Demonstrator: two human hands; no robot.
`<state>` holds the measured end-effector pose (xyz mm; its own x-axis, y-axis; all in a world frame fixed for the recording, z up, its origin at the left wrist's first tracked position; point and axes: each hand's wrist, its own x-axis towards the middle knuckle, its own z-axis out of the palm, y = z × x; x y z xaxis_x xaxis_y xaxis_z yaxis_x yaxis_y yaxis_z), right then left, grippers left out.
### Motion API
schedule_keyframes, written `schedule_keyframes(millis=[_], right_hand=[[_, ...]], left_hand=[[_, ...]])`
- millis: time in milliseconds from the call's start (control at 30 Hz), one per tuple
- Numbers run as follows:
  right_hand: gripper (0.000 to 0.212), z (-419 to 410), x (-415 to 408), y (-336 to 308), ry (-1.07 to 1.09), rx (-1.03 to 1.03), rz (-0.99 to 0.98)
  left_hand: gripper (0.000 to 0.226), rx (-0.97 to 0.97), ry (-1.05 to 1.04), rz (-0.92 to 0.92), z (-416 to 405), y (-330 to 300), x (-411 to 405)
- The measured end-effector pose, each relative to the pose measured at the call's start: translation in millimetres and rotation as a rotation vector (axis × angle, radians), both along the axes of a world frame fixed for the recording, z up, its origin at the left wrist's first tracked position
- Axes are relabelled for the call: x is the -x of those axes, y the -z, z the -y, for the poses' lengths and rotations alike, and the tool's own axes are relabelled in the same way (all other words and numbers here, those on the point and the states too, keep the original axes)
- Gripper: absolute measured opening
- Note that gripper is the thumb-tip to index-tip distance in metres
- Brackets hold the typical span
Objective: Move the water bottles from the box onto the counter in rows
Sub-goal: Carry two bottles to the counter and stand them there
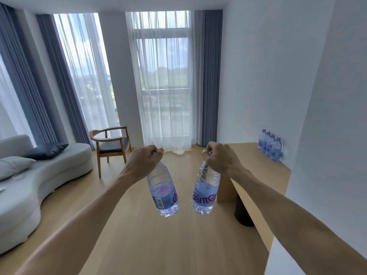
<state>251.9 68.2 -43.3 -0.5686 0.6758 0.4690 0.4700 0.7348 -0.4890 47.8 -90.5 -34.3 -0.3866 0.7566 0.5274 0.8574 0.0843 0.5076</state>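
In the head view, the left hand (146, 155) is clenched round the cap of one water bottle (162, 190) and the right hand (219, 155) round the cap of another bottle (205, 190), both hanging long axis downward at frame centre. The counter (260, 175) runs up the right side, nearer the right hand, with a row of four bottles (270, 144) at its far end against the wall; the box is out of sight.

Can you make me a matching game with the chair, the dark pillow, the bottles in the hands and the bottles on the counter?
Things:
1. wooden chair
2. dark pillow
3. two held bottles
4. row of bottles

Places:
A. on the counter, against the wall
B. on the sofa
C. hanging by their caps from the hands
D. by the curtain

Pairs: 1-D, 2-B, 3-C, 4-A
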Motion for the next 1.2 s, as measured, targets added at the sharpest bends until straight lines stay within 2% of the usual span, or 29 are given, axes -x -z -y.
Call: schedule_keyframes(millis=[333,600,933,1200], right_hand=[[0.018,-181.7,96.5,-4.0,0.008,0.020,0.023],[0.016,-307.5,147.9,10.8,0.162,0.036,0.009],[0.017,-453.4,184.5,26.9,0.407,0.098,0.026],[0.026,-527.8,148.1,36.5,0.657,0.154,-0.033]], left_hand=[[0.040,0.002,0.019,0.008,-184.7,-11.0,100.7],[0.041,-0.016,0.035,0.066,-327.8,1.7,163.6],[0.043,0.042,0.305,0.043,-526.8,9.5,228.5],[0.043,0.077,0.549,0.050,-667.2,23.7,204.8]])
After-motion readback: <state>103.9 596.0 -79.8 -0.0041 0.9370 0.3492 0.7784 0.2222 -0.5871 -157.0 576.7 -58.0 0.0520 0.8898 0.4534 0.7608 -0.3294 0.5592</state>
